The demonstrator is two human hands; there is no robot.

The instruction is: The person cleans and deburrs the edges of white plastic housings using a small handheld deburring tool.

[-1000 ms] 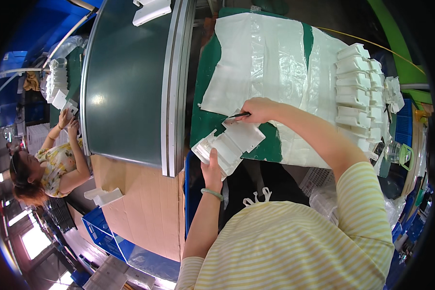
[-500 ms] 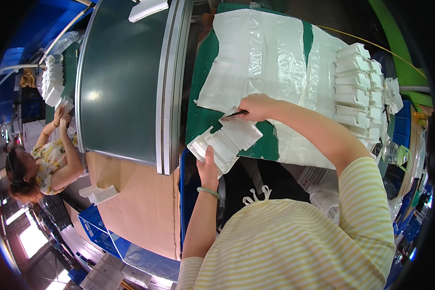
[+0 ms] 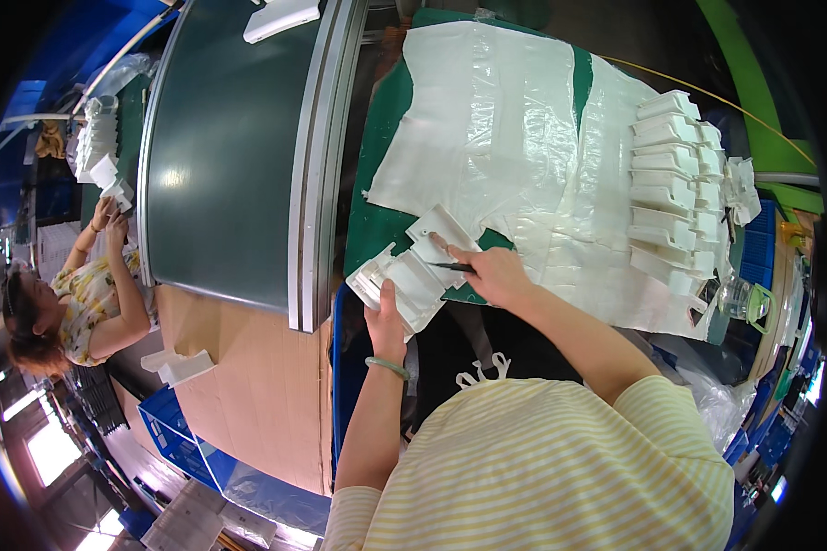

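Left hand pinches a boxy white plastic case; at its three o'clock, right hand grips a slim black tool.

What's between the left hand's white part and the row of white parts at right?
Head view: the right hand with a slim dark tool, a patch of green surface, then white sheeting.

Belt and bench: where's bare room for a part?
Bare: the dark green belt below the white part; the cardboard right of the loose piece; the white sheeting left of the rowed parts. Crowded: those rows, and the near-left corner of the bench, where left hand and right hand meet at the white workpiece.
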